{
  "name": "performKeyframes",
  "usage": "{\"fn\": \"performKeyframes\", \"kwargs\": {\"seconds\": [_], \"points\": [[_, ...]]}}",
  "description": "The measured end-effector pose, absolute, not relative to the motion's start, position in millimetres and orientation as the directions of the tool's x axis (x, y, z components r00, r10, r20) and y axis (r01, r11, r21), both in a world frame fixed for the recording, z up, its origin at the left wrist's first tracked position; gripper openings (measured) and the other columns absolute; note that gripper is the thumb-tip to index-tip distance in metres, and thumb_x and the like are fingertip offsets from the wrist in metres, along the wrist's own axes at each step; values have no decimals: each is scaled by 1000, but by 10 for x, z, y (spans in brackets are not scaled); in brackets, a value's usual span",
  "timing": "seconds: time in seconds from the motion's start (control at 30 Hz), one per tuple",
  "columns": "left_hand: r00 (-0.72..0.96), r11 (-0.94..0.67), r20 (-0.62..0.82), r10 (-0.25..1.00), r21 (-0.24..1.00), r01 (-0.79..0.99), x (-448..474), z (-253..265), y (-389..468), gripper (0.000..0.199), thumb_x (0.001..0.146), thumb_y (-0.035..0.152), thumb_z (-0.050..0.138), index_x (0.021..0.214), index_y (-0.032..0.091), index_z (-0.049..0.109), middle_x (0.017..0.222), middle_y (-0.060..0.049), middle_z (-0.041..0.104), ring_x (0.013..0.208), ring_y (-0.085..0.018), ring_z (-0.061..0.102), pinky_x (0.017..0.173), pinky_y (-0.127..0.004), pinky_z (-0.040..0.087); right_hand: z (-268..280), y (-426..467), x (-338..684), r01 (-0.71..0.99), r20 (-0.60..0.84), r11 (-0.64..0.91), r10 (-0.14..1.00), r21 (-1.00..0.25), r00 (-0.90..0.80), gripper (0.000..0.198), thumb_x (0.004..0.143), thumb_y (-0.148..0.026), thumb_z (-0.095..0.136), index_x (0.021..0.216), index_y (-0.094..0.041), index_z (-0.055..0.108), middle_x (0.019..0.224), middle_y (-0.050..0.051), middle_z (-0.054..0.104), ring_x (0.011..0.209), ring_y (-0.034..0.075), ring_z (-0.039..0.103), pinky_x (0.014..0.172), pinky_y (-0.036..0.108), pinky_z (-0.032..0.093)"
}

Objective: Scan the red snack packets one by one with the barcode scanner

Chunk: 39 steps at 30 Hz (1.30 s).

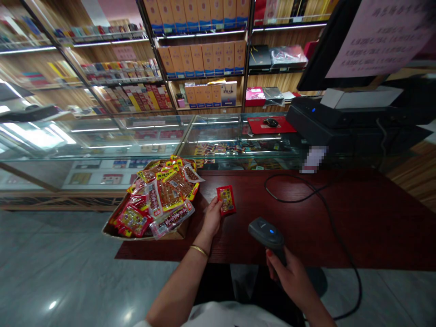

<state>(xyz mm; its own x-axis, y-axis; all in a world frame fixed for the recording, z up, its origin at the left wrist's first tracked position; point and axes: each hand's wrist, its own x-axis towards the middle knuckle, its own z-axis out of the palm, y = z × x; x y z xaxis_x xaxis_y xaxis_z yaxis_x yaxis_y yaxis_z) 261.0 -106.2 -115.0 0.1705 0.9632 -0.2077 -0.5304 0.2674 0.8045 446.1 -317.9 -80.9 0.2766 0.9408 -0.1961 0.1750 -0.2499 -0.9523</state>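
Note:
A small red and yellow snack packet (227,200) is pinched by its left edge in my left hand (213,215), just over the dark red counter. My right hand (287,271) is wrapped round the handle of a dark grey barcode scanner (266,230). The scanner's head, with a blue light on top, tilts toward the packet and is apart from it. To the left of my left hand, a cardboard box (177,233) is heaped with red, yellow and clear snack packets (170,188).
The reddish-brown counter (245,245) carries a looped black cable (327,211). Behind it stands a glass display case (218,131), with a black mouse (270,122) on a red mat. A monitor (327,50) and a black cash drawer (344,129) stand at right. Shelves (204,34) of boxes line the back.

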Motion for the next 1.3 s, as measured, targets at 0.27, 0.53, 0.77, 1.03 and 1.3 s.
{"fn": "performKeyframes", "kwargs": {"seconds": [0.27, 0.53, 0.77, 1.03, 1.3], "points": [[141, 274, -238, 961, 761, -588, 2580, -1167, -1045, 50, 71, 36, 88, 114, 20, 69, 109, -8, 78, 100, -25, 74, 100, -46, 56, -759, -3202, 4391, 160, -181, -229, 946, -960, 270, 54, 92, -75, 57, 78, -23, 61, 56, -2, 60, 52, 17, 57, 55, 28, 46], [145, 263, -220, 965, 780, -567, 2588, -1188, -1038, 53, 72, 43, 87, 115, 19, 67, 117, -13, 77, 119, -31, 69, 108, -51, 50, -776, -3202, 4392, 161, -185, -233, 946, -959, 266, 54, 93, -74, 57, 76, -23, 61, 54, -2, 58, 51, 17, 56, 54, 28, 45], [79, 274, -280, 957, 776, -568, 2611, -1263, -993, 50, 73, 36, 85, 117, 19, 66, 116, -12, 77, 118, -29, 69, 107, -50, 50, -764, -3200, 4416, 186, -163, -228, 936, -956, 312, 54, 94, -74, 56, 73, -24, 59, 55, -1, 60, 51, 17, 58, 54, 29, 46], [154, 277, -231, 961, 772, -572, 2595, -1187, -1033, 50, 72, 35, 85, 116, 18, 69, 109, -10, 78, 92, -23, 74, 99, -46, 56, -775, -3200, 4432, 186, -171, -238, 933, -953, 317, 51, 92, -74, 60, 81, -23, 63, 57, -1, 62, 52, 18, 59, 55, 29, 48], [111, 282, -267, 957, 777, -563, 2632, -1181, -1020, 49, 70, 38, 88, 111, 17, 70, 109, -12, 78, 111, -29, 71, 105, -51, 52, -759, -3135, 4408, 214, -174, -250, 931, -944, 320, 52, 91, -75, 57, 82, -24, 60, 56, -2, 61, 51, 18, 59, 53, 29, 47]]}}
